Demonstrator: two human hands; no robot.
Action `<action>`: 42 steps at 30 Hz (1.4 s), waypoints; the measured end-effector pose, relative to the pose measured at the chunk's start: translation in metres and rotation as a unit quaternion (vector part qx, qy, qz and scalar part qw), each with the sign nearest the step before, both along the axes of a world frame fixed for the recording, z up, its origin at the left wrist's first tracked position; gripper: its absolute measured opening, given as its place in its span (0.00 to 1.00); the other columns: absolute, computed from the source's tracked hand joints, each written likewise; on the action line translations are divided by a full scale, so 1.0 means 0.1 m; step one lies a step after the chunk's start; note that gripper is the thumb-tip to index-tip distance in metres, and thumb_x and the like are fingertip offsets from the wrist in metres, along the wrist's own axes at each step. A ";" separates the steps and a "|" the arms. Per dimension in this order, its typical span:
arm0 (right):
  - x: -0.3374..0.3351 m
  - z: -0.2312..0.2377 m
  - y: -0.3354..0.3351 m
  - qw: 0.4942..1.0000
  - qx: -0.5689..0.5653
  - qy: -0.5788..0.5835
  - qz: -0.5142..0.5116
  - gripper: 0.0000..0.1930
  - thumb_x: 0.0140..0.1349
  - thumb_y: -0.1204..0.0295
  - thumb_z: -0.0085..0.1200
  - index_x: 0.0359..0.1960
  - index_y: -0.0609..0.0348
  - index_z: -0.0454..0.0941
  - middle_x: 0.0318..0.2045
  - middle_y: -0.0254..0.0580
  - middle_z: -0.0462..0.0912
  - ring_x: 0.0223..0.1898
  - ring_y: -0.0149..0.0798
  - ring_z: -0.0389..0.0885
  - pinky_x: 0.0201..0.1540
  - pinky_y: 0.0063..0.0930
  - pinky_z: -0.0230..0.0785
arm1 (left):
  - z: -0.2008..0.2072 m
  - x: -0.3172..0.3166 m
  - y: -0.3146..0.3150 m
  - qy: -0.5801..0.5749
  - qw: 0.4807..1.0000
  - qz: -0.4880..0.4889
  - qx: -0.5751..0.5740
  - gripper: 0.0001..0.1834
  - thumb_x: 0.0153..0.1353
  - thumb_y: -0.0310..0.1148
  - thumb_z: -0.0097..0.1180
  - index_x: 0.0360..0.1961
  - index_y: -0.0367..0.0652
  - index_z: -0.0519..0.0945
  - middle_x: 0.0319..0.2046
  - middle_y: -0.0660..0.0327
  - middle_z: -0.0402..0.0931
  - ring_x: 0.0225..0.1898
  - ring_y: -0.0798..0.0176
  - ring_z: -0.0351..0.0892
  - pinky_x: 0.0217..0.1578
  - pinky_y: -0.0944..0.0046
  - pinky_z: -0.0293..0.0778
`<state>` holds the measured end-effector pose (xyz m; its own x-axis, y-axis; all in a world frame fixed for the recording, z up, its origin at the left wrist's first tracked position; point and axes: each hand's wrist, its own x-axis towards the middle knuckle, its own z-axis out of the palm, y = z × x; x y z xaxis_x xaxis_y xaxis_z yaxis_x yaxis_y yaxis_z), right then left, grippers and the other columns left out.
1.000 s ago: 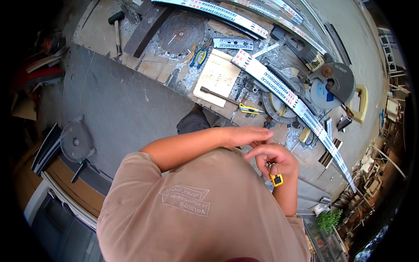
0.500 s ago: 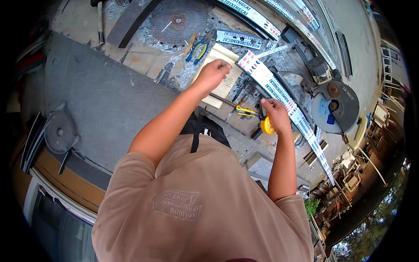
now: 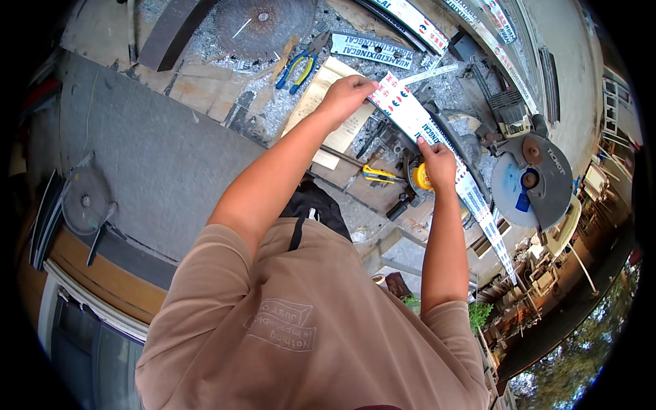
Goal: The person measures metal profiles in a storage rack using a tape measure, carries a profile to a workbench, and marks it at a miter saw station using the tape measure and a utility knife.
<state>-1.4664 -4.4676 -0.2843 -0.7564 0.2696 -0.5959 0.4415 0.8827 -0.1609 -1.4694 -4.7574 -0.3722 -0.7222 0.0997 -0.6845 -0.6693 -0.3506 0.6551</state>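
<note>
Scrap-littered workbench (image 3: 270, 111): a worker's left hand (image 3: 345, 99) pinches one end of a long strip (image 3: 411, 115) running past the right hand (image 3: 439, 168), which curls at its edge, holding a yellow tape measure (image 3: 421, 178). Uneven lifting could swing the strip into the saw (image 3: 531, 179) right of that hand.
</note>
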 end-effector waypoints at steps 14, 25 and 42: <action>0.01 -0.08 0.08 1.000 -0.017 0.014 -0.021 0.31 0.60 0.44 0.74 0.22 0.64 0.81 0.20 0.45 0.83 0.23 0.38 0.79 0.34 0.38 0.75 | -0.02 0.04 0.01 0.071 0.976 -0.080 -0.189 0.25 0.74 0.44 0.65 0.60 0.34 0.84 0.47 0.55 0.88 0.49 0.65 0.85 0.52 0.63 0.78; 0.01 -0.10 0.10 0.999 -0.028 0.028 -0.006 0.29 0.64 0.48 0.74 0.20 0.61 0.77 0.18 0.36 0.78 0.21 0.30 0.71 0.27 0.33 0.67 | -0.12 0.15 -0.08 0.080 0.994 -0.037 0.072 0.40 0.66 0.29 0.72 0.77 0.34 0.68 0.63 0.50 0.80 0.57 0.64 0.83 0.60 0.63 0.79; 0.10 -0.18 0.05 0.999 -0.033 0.039 -0.016 0.34 0.55 0.37 0.71 0.31 0.64 0.89 0.33 0.59 0.90 0.39 0.60 0.90 0.47 0.53 0.80 | -0.18 -0.63 -0.20 0.180 0.921 -0.305 -0.161 0.34 0.59 0.36 0.78 0.61 0.26 0.79 0.53 0.47 0.87 0.52 0.55 0.87 0.55 0.54 0.81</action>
